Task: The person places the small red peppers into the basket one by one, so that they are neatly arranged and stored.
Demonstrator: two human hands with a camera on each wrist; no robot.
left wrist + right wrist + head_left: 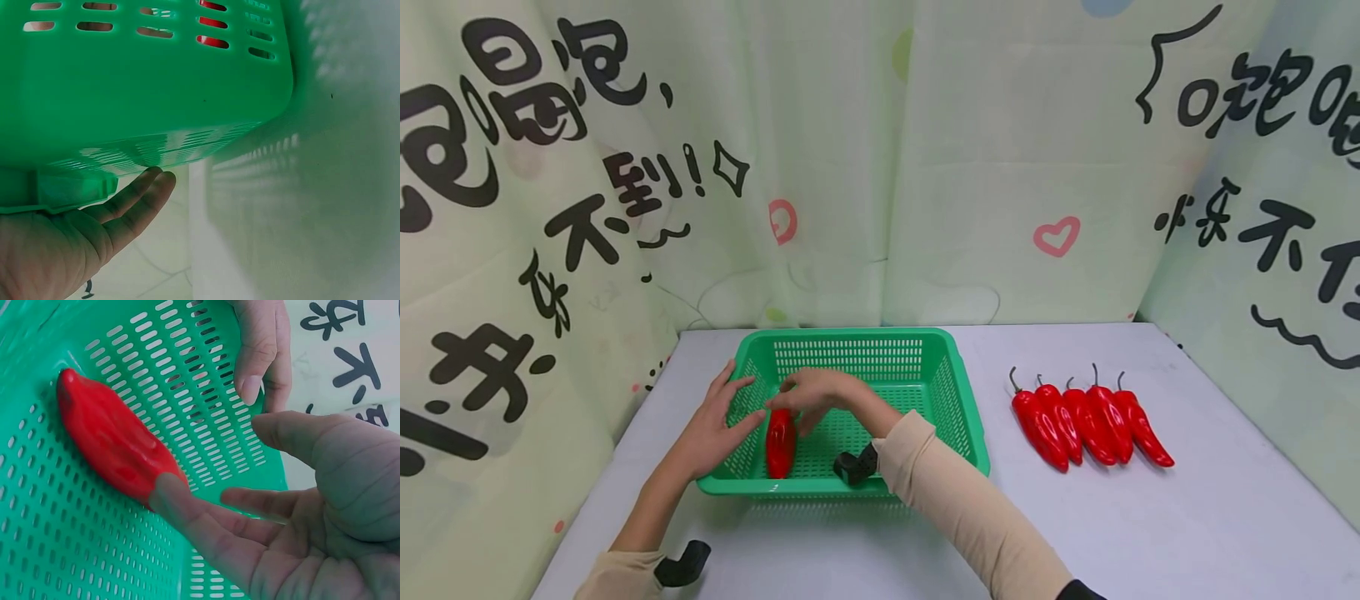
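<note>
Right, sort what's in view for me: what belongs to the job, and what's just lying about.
Part of the job:
- green basket
- red pepper inside it
- five red peppers to its right, probably, since they look alike

Just there:
- white table
- printed curtain behind
- black gear at the wrists

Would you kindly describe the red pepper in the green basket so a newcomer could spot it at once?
On the white table, find the green basket. Near the basket's left end, in the head view, lies one glossy red pepper. It alone lies inside; five other peppers lie together outside, to the right.
</note>
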